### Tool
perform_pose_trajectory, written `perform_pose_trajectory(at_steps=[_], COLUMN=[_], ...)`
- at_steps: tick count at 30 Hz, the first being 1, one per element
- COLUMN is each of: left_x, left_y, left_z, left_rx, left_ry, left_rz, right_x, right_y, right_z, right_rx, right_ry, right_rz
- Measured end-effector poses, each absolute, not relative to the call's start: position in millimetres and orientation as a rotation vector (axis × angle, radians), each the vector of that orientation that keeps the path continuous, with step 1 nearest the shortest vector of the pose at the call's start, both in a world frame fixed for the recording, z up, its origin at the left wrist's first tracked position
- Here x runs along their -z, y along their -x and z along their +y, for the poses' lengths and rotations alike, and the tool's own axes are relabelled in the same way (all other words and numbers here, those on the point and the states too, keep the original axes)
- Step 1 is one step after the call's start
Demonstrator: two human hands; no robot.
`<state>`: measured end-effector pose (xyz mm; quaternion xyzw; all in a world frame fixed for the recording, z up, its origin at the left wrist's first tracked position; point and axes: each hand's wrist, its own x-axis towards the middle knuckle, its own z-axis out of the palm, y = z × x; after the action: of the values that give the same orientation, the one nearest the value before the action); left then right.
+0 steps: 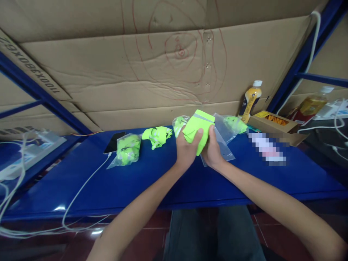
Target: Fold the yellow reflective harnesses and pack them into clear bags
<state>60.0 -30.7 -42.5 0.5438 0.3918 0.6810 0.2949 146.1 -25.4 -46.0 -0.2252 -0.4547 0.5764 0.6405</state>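
Observation:
Both hands hold one folded neon-yellow fabric piece [199, 125] with a grey reflective strip, raised above the blue table. My left hand [187, 148] is closed around its left side, thumb across the front. My right hand [213, 150] grips its right side. A clear plastic bag [224, 146] lies beside and partly behind my right hand. Just behind my left hand is a bagged neon bundle [179, 122], partly hidden. Farther left are a loose neon bundle [157, 136] and another bagged one [128, 149]. One more bagged neon bundle [236, 124] lies to the right.
On the blue table [163, 181], a phone [114, 143] with a white cable lies left. A drink bottle [250, 101] and an open cardboard box [274, 121] stand at the back right. Power strips lie at both sides. Cardboard [108, 65] forms the back wall.

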Motion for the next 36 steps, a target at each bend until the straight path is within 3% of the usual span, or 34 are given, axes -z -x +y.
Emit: perform_pose_trajectory(at_steps=[6,12,19,26,30,36], left_x=[51,52,48,36,36,36], left_y=[-57,-66,-55,-23,-21,-24], left_z=[-31,-30,-24,-14,-24,-39], left_rx=[-1.907,-1.754,-1.543,-1.427,-1.393,-1.525], left_ry=[-1.889,-1.470,-1.050,-1.820,-2.050,-2.047], left_rz=[1.310,0.980,0.877,1.119,1.167,1.158], right_x=[34,43,48,28,32,44], right_y=[-147,-150,-183,-211,-201,-189], right_z=[-39,-30,6,10,-3,-20], right_rx=[-1.372,-1.316,-0.980,-0.733,-0.929,-1.556], right_ry=[0.509,0.571,0.818,0.724,0.684,0.662], right_rz=[-0.868,-0.946,-1.581,-1.555,-1.599,-1.165])
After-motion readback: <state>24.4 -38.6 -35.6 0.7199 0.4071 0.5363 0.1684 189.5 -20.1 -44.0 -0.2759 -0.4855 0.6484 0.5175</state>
